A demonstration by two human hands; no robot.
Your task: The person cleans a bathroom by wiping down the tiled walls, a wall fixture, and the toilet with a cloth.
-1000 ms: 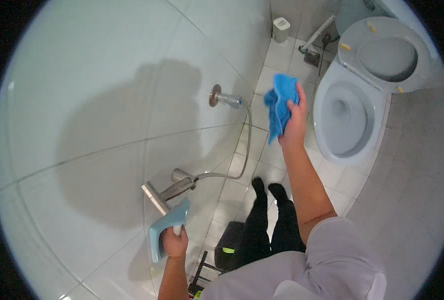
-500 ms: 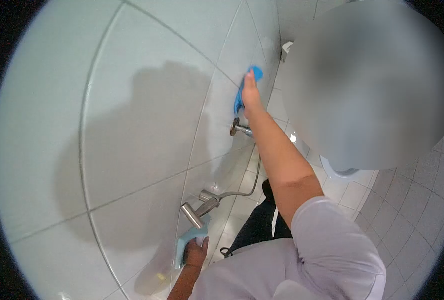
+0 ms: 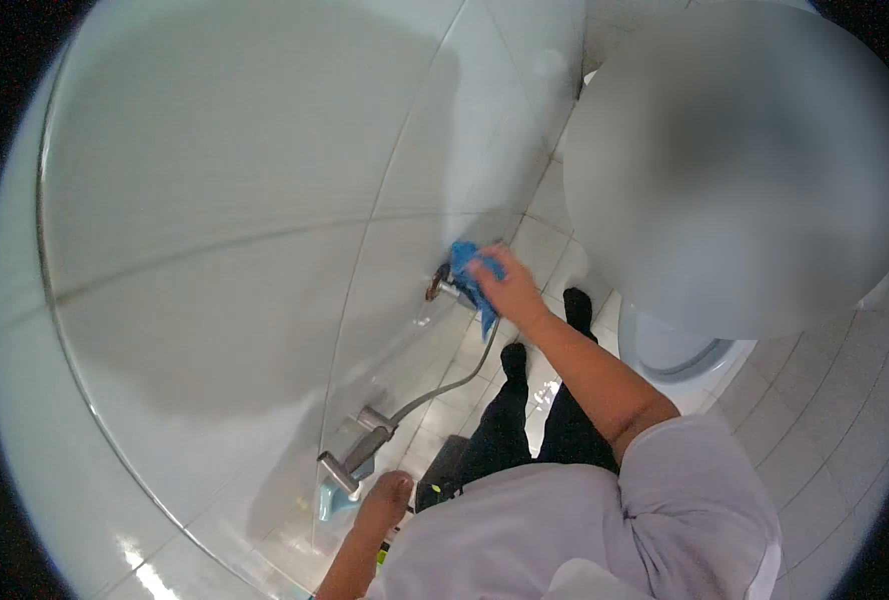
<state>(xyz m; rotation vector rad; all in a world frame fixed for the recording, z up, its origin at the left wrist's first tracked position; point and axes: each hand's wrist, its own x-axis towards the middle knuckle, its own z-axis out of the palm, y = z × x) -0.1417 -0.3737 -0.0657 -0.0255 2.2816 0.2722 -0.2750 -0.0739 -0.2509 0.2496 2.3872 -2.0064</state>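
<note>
My right hand (image 3: 509, 290) is closed on a blue cloth (image 3: 476, 270) and presses it over the metal wall tap (image 3: 446, 290). Part of the cloth hangs down past the tap, and most of the tap is covered. Low on the left, my left hand (image 3: 391, 495) is close to a pale turquoise wall holder (image 3: 334, 500); its fingers are turned away from view. Above that holder, a hand shower (image 3: 362, 447) rests in its wall bracket, with its hose (image 3: 439, 390) running up to the tap.
A glossy tiled wall (image 3: 204, 330) fills the left side. To the right is a white toilet (image 3: 664, 345), partly hidden by a large blurred patch. My feet in black socks (image 3: 514, 362) stand on the white tiled floor. A dark grey object (image 3: 442, 462) is beside my leg.
My right hand has brought the blue cloth down from the wall tile onto the tap. My left hand has drawn back from the turquoise holder. The view has shifted.
</note>
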